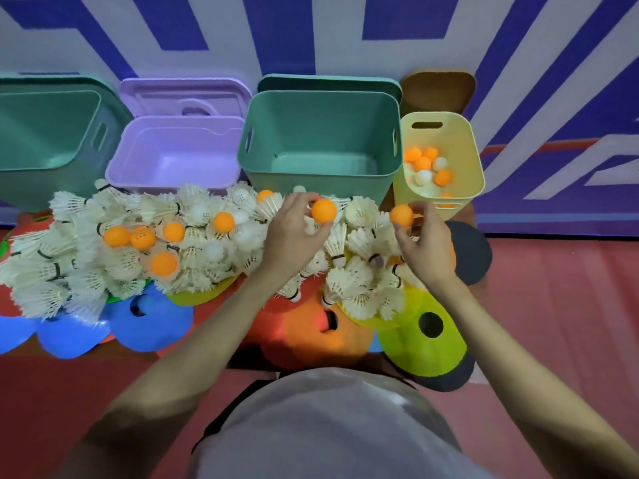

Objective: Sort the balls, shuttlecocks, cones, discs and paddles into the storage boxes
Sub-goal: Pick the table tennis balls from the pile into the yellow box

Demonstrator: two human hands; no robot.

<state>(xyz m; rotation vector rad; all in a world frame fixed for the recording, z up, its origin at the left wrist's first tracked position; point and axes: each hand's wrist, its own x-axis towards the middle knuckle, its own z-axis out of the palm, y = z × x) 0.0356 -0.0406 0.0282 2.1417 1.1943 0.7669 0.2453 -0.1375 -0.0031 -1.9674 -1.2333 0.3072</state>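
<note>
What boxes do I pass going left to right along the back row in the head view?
Left green box → purple box → big green box → yellow box, the only one holding balls.

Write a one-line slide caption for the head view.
Each hand, left hand and right hand, pinches an orange ball above the shuttlecock pile, near the yellow box.

Two orange balls lifted, pile unsorted
Orange ball (324, 211) pinched in left hand (294, 236), another (401, 215) in right hand (423, 247); shuttlecock heap (121, 264) over discs (152, 323); yellow box (446, 133) holds balls.
</note>
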